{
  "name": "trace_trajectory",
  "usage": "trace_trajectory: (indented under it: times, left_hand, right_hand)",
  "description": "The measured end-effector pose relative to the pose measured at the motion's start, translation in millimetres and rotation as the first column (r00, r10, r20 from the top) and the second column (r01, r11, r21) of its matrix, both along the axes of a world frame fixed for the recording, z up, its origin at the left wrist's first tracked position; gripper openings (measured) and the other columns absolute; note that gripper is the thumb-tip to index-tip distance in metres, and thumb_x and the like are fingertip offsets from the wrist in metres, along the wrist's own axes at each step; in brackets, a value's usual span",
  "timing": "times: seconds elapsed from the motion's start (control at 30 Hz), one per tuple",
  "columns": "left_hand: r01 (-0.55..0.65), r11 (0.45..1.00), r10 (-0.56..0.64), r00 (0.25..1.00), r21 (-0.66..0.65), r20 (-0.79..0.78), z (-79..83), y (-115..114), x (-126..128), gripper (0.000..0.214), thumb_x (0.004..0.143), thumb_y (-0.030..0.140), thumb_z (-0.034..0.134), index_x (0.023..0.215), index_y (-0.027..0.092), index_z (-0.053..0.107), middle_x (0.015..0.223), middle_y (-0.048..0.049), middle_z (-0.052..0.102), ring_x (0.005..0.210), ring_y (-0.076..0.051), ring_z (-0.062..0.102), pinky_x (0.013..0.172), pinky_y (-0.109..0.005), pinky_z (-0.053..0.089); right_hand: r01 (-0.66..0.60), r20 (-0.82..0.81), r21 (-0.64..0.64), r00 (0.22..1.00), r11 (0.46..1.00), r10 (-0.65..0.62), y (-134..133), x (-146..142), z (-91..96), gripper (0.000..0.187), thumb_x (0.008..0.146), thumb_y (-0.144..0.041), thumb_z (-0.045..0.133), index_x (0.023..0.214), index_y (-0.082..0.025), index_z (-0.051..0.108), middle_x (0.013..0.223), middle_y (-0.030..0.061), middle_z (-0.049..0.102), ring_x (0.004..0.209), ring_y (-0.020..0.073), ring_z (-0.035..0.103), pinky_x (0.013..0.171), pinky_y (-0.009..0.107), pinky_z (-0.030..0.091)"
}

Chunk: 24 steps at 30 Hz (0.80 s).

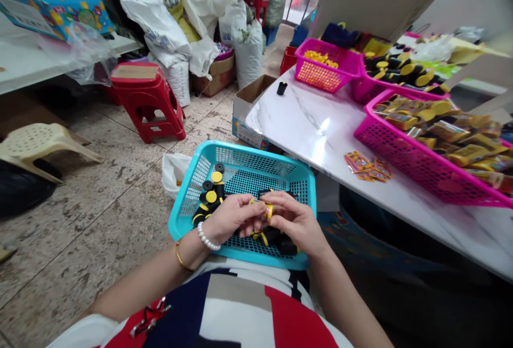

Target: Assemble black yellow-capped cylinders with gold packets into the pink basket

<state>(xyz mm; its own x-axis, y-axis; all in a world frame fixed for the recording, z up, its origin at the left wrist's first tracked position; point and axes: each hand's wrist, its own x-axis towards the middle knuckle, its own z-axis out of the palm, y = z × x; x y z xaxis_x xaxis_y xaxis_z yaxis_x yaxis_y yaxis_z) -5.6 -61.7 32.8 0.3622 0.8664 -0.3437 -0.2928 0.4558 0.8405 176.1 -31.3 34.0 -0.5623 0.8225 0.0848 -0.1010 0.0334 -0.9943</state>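
Both my hands meet over a turquoise plastic basket (243, 150) that rests at my lap. A small yellow piece with a printed label (269, 211) sits between them; its full shape is hidden by fingers. My left hand (236, 215), with a pearl bracelet at the wrist, pinches it from the left. From the right, the thumb and fingers of my right hand (294, 222) close on the same piece. Small black cylinders with yellow caps (211, 196) lie in the basket, left of and beneath my hands.
To the right, a marble-patterned table (308, 118) carries printed packets (367, 167), a lone black cylinder (281, 88) and pink baskets (420, 174) of yellow and black pieces. A red stool (148, 102), a beige stool (44, 142), a cardboard box (250, 99) and white sacks (248, 54) stand around the floor.
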Motion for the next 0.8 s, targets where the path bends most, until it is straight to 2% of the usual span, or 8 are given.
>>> trace_trajectory:
  times: [0.1,0.17,0.27,0.37,0.5,0.63,0.73,0.8]
  left_hand:
    - [0.005,0.999,-0.002,0.998,-0.053,0.058,1.5,-0.6,2.3,0.04,0.079,0.054,0.061,0.078,0.014,0.055,0.052,0.0014,0.059,0.034,-0.005,0.047,0.032,-0.014,0.033]
    - [0.009,0.998,-0.004,0.997,-0.059,0.081,1.3,-1.0,1.9,0.038,0.078,0.053,0.062,0.08,0.016,0.053,0.05,0.0027,0.059,0.032,-0.005,0.045,0.031,-0.014,0.033]
    - [-0.004,0.999,0.004,1.0,-0.034,-0.017,-0.6,-1.2,1.0,0.039,0.077,0.054,0.063,0.076,0.016,0.053,0.044,0.0053,0.053,0.028,-0.004,0.04,0.029,-0.013,0.028]
    - [-0.036,0.999,0.035,0.995,-0.016,-0.091,-2.5,-0.4,2.6,0.045,0.078,0.058,0.058,0.072,0.014,0.055,0.044,0.0041,0.053,0.029,-0.004,0.041,0.029,-0.013,0.028]
    - [-0.076,0.994,0.072,0.996,-0.083,-0.051,-3.3,1.9,5.6,0.045,0.077,0.059,0.06,0.075,0.014,0.056,0.047,0.0034,0.056,0.031,-0.005,0.044,0.029,-0.013,0.032]
    - [-0.085,0.989,0.074,0.993,-0.122,-0.09,-2.8,2.7,7.0,0.048,0.077,0.062,0.058,0.068,0.014,0.056,0.041,0.0042,0.053,0.027,-0.004,0.04,0.026,-0.014,0.028]
    - [-0.049,0.99,0.053,0.998,-0.133,0.022,-2.2,1.7,8.8,0.048,0.077,0.061,0.058,0.071,0.013,0.057,0.045,0.0021,0.057,0.029,-0.005,0.045,0.028,-0.014,0.031]
    - [-0.022,0.99,0.036,0.994,-0.137,0.099,-2.6,0.9,9.8,0.045,0.076,0.058,0.062,0.075,0.013,0.058,0.047,0.0022,0.059,0.03,-0.005,0.046,0.029,-0.014,0.032]
  right_hand:
    - [0.055,-0.073,-0.126,0.995,0.991,-0.064,-1.5,-1.5,-7.4,0.021,0.07,-0.023,0.078,0.09,-0.025,0.072,0.101,0.0032,0.06,0.08,0.0158,0.065,0.066,0.03,0.06]
    - [0.098,-0.116,-0.235,0.985,0.967,-0.128,-3.7,-2.3,-15.1,0.018,0.071,-0.024,0.078,0.088,-0.025,0.071,0.1,0.0015,0.06,0.068,0.0131,0.065,0.056,0.028,0.061]
    - [0.107,-0.168,-0.307,0.972,0.946,-0.164,-7.4,-3.5,-23.3,0.012,0.075,-0.025,0.075,0.085,-0.023,0.069,0.097,0.0006,0.061,0.054,0.0098,0.064,0.045,0.026,0.059]
    - [0.125,-0.198,-0.284,0.963,0.951,-0.185,-9.5,-5.6,-24.9,0.008,0.077,-0.025,0.073,0.081,-0.021,0.067,0.094,0.0007,0.061,0.052,0.01,0.064,0.043,0.025,0.059]
    - [0.157,-0.162,-0.237,0.967,0.959,-0.198,-9.7,-7.4,-18.5,0.005,0.079,-0.025,0.07,0.082,-0.022,0.067,0.094,0.0009,0.06,0.055,0.0105,0.065,0.045,0.025,0.06]
    - [0.137,-0.039,-0.09,0.989,0.987,-0.141,-9.6,-4.7,-8.4,0.018,0.075,-0.023,0.074,0.093,-0.024,0.072,0.103,0.0043,0.057,0.07,0.0136,0.065,0.057,0.029,0.063]
    - [0.141,-0.036,-0.015,0.989,0.99,-0.142,-10.5,-1.3,-8.5,0.01,0.075,-0.023,0.074,0.085,-0.023,0.074,0.093,0.0038,0.055,0.069,0.0141,0.064,0.053,0.028,0.062]
    - [0.171,-0.085,-0.027,0.981,0.985,-0.173,-11.9,-0.1,-12.0,0.008,0.075,-0.023,0.074,0.082,-0.024,0.072,0.091,0.0022,0.053,0.063,0.0121,0.063,0.049,0.028,0.061]
